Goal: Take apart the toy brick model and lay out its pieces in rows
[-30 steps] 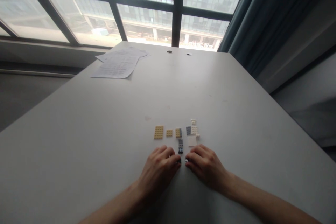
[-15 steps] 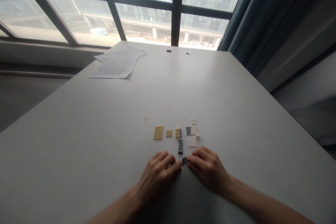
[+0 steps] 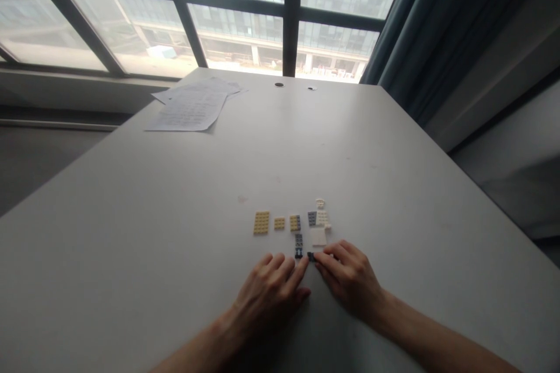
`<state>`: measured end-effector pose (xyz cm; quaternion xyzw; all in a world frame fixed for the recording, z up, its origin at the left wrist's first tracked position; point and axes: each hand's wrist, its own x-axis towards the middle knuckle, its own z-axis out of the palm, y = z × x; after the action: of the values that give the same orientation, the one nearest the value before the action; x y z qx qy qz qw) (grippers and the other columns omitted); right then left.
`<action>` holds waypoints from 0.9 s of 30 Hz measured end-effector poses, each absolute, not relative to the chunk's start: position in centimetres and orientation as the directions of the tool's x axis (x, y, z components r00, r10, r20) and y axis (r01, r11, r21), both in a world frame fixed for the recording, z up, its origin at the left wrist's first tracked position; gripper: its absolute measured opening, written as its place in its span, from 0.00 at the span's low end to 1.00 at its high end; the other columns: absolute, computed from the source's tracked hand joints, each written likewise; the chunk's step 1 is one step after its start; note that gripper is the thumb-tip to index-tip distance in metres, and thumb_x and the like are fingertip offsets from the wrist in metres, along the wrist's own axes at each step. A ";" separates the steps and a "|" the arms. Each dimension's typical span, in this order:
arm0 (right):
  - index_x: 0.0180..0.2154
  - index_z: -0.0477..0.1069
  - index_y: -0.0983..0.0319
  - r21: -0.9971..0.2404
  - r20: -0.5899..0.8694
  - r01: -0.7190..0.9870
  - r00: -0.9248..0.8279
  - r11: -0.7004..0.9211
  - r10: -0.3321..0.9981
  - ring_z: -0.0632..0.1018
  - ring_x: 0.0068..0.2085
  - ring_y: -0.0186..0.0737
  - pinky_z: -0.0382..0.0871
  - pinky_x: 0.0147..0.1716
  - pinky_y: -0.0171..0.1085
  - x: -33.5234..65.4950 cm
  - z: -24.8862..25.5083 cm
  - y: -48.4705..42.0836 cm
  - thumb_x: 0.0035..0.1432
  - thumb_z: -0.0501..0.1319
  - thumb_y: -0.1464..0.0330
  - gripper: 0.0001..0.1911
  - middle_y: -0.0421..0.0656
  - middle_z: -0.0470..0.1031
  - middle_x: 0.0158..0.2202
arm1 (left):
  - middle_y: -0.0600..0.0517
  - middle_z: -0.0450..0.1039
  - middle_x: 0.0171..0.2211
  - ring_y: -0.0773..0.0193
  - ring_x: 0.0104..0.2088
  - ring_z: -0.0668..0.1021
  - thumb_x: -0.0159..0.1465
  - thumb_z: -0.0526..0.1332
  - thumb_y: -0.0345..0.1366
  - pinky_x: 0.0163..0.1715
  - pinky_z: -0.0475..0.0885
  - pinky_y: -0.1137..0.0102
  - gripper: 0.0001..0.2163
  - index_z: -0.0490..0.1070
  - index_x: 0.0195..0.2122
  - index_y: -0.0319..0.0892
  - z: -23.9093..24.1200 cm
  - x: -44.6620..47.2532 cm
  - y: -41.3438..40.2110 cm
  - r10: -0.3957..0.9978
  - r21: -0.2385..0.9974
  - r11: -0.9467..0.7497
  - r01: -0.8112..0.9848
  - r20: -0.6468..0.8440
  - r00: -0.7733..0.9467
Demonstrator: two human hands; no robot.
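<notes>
Blk piece (image 3: 311, 257) btwn close-set R fingers (image 3: 327, 261)

I'm facing a white table (image 3: 280, 157); lg. dark-framed window (image 3: 236, 32) past its far end, v. bright outside. Blue-grey curtain (image 3: 431, 29) R of table, grey floor (image 3: 39, 166) L of it.

Small dark piece (image 3: 311, 257) slid away from the person, now just right of the near end of the dark stacked column (image 3: 298, 243).
1.0 s ago the left hand (image 3: 268, 287) pinched a dark bit, with a gap to the right hand (image 3: 351, 273); 0.5 s ago dark bits sat between both hands' tips, nearer the person. Now: dark piece at right fingertips, left thumb dropped well apart from index, index tip reaching beside the piece, contact unclear.
</notes>
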<state>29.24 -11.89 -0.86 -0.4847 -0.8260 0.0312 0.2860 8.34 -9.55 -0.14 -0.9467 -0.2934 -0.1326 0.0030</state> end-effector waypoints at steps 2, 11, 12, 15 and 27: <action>0.41 0.73 0.62 -0.331 0.443 0.785 -0.361 0.524 0.821 0.72 0.35 0.42 0.69 0.36 0.40 29.2 -0.9 -11.9 0.61 0.56 0.74 0.09 0.46 0.74 0.33 | 0.48 0.72 0.34 0.58 0.33 0.73 0.67 0.55 0.40 0.33 0.67 0.64 0.18 0.64 0.54 0.38 -0.2 8.3 -9.5 0.556 0.069 -0.827 0.558 0.255 0.791; 0.43 0.73 0.62 -0.335 0.461 0.785 -0.345 0.521 0.817 0.74 0.37 0.42 0.70 0.38 0.41 29.2 -0.8 -12.0 0.62 0.55 0.73 0.10 0.47 0.75 0.35 | 0.48 0.72 0.32 0.59 0.31 0.72 0.67 0.54 0.41 0.32 0.66 0.64 0.19 0.63 0.56 0.38 -0.1 8.2 -9.5 0.553 0.076 -0.828 0.556 0.280 0.785; 0.43 0.73 0.62 -0.339 0.463 0.785 -0.340 0.518 0.819 0.74 0.37 0.42 0.70 0.39 0.41 29.2 -0.8 -12.0 0.62 0.55 0.73 0.10 0.47 0.75 0.35 | 0.48 0.72 0.32 0.59 0.31 0.72 0.67 0.53 0.41 0.32 0.66 0.65 0.18 0.63 0.56 0.38 -0.1 8.1 -9.4 0.550 0.081 -0.829 0.553 0.294 0.781; 0.43 0.72 0.62 -0.351 0.480 0.779 -0.327 0.520 0.814 0.74 0.37 0.42 0.70 0.38 0.41 29.3 -0.8 -12.0 0.62 0.55 0.73 0.10 0.47 0.75 0.35 | 0.49 0.71 0.31 0.60 0.30 0.72 0.67 0.54 0.39 0.31 0.66 0.65 0.16 0.65 0.53 0.38 0.0 8.0 -9.4 0.537 0.106 -0.836 0.538 0.359 0.764; 0.37 0.74 0.60 -0.452 0.538 0.765 -0.175 0.458 0.825 0.75 0.34 0.39 0.71 0.34 0.38 30.8 0.0 -11.1 0.62 0.57 0.71 0.07 0.44 0.75 0.32 | 0.53 0.67 0.25 0.65 0.28 0.69 0.64 0.57 0.32 0.31 0.66 0.69 0.07 0.66 0.27 0.42 1.4 5.5 -7.5 0.654 0.309 -0.744 0.592 0.516 0.554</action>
<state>30.81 -11.09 0.03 -0.5193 -0.7655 0.0391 0.3779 5.48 -7.45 1.43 -0.8800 -0.3540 -0.3129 -0.0496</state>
